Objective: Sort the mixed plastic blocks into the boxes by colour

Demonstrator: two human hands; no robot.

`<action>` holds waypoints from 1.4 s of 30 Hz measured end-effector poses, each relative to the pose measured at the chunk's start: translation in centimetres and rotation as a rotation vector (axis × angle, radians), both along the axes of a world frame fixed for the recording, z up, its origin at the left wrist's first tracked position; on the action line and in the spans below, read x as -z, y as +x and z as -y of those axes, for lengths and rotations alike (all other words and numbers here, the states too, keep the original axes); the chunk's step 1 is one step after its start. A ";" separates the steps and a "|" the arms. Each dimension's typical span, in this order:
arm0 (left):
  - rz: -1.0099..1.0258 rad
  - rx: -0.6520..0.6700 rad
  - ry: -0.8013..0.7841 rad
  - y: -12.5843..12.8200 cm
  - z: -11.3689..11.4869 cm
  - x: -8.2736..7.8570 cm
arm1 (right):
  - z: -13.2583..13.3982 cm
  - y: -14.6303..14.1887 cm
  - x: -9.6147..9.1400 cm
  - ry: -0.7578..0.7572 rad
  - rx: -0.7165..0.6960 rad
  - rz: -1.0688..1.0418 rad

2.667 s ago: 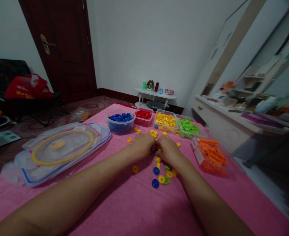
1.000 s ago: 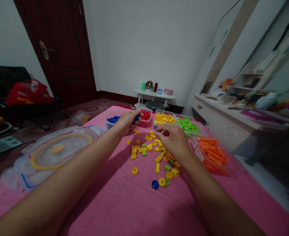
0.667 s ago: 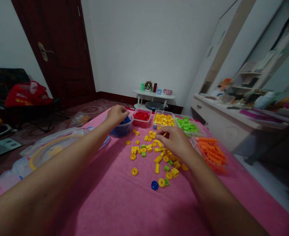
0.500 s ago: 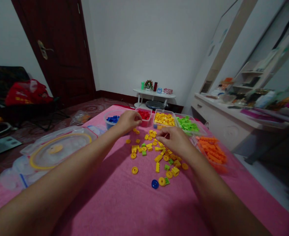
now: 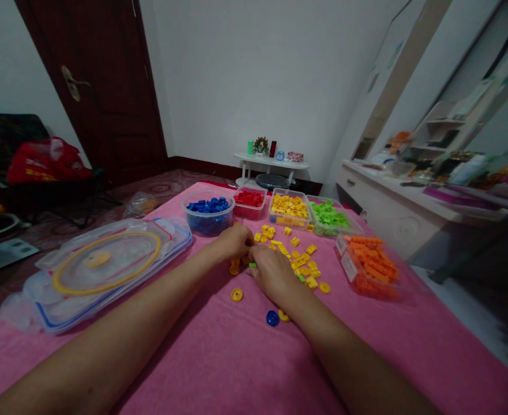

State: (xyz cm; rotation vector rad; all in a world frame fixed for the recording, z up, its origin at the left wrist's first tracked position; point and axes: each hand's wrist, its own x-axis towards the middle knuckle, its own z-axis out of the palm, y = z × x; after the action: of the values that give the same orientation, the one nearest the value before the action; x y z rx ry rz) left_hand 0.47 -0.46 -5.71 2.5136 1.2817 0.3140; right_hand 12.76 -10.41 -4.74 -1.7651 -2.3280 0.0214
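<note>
On the pink cloth my left hand (image 5: 236,241) reaches into a scatter of small plastic building bricks. Its fingers are curled and point down; whatever they hold is hidden. Right beside it, close to touching, is my right hand (image 5: 273,270), its fingers bent around a small green brick (image 5: 252,265) at the fingertips. Yellow bricks (image 5: 301,260) and yellow wheels lie to the right of the hands. Nearer to me are a yellow wheel (image 5: 237,294), a blue wheel (image 5: 273,318) and another yellow wheel (image 5: 283,316), partly covered by my right wrist.
Behind the hands stand a round tub of blue bricks (image 5: 209,222) and boxes of red (image 5: 250,213), yellow (image 5: 290,220) and green bricks (image 5: 329,230). A box of orange bricks (image 5: 366,282) is at the right. Stacked clear lids (image 5: 124,288) lie left.
My left hand has drawn back from beside the red box, down to the bricks. My right hand has moved left and nearer to me, and the two hands now meet.
</note>
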 end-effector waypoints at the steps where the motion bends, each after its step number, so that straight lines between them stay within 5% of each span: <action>1: 0.012 0.005 -0.015 -0.1 -0.1 0.1 | -0.2 0.2 0.1 -0.006 -0.016 -0.010; 8: 0.069 0.048 -0.045 -0.4 -0.7 0.8 | -1.8 6.0 -4.3 -0.061 0.040 -0.056; 12: 0.067 0.046 -0.048 -0.4 -0.9 1.0 | -1.2 8.6 -6.5 -0.260 0.060 0.099; 20: 0.093 0.048 -0.069 -0.4 -0.8 0.9 | -0.2 6.6 -6.1 -0.377 0.219 0.436; 26: 0.073 0.033 -0.069 -0.5 -0.3 0.4 | -0.2 6.3 -5.7 -0.412 0.217 0.434; 31: 0.225 -0.051 0.134 0.5 1.2 -1.2 | -0.6 8.0 -6.2 -0.264 0.220 0.267; 33: 0.456 -0.027 -0.051 1.5 2.0 -1.6 | -0.7 8.0 -6.5 -0.135 0.201 0.153; 39: 1.234 -0.073 -1.257 4.0 3.9 -1.1 | -0.2 5.6 -7.3 0.061 0.076 -0.135; 42: 1.341 -0.094 -1.429 4.0 3.9 -0.8 | -0.1 5.7 -7.4 0.044 0.055 -0.131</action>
State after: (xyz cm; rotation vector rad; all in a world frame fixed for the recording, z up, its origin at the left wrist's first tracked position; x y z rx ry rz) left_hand 4.50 -4.38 -4.92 0.6622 0.5530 0.6160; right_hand 18.50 -10.30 2.63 -1.7506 -2.1710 0.0740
